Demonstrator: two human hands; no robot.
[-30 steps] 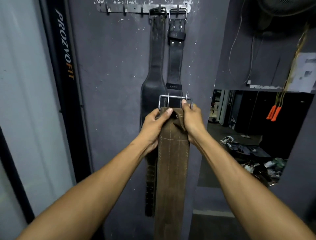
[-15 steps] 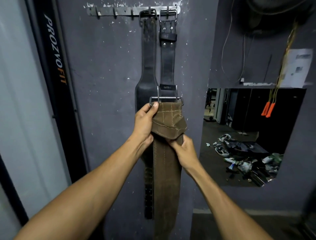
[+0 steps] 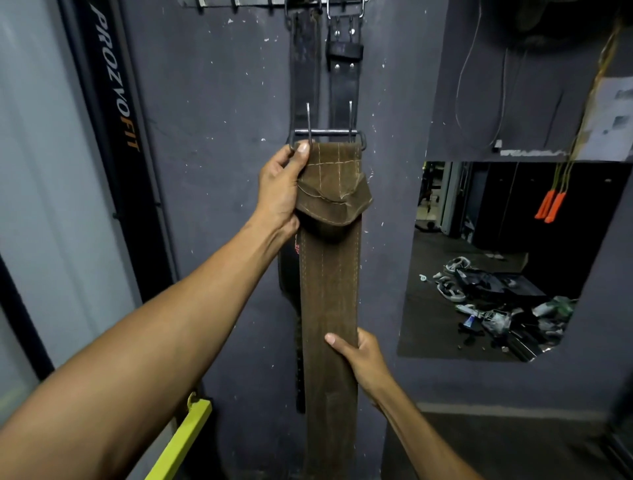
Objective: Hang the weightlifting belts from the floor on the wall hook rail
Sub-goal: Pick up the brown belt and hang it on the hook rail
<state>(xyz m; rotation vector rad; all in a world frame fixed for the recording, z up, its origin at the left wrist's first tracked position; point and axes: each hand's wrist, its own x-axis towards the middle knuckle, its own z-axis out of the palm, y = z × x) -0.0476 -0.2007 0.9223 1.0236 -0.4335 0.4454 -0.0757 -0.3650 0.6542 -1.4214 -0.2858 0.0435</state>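
Note:
I hold a brown suede weightlifting belt [image 3: 329, 291] upright in front of the dark wall. My left hand [image 3: 281, 185] grips its top end, thumb against the steel buckle [image 3: 327, 133], whose two prongs stick up. My right hand [image 3: 359, 356] grips the strap lower down on its right edge. Behind it, two black leather belts [image 3: 305, 68] hang by their buckles from the metal hook rail [image 3: 246, 3] at the frame's top edge. The rail's left hooks are bare.
A black upright frame marked PROZVOFIT [image 3: 116, 89] stands left of the wall. A yellow bar [image 3: 181, 442] slants at the bottom left. To the right, a wall opening [image 3: 486, 260] shows clutter on a floor; orange handles [image 3: 551, 205] hang beside it.
My right hand slid down the strap from just under the folded top to the middle. The buckle end rose higher, and the view moved closer to the wall.

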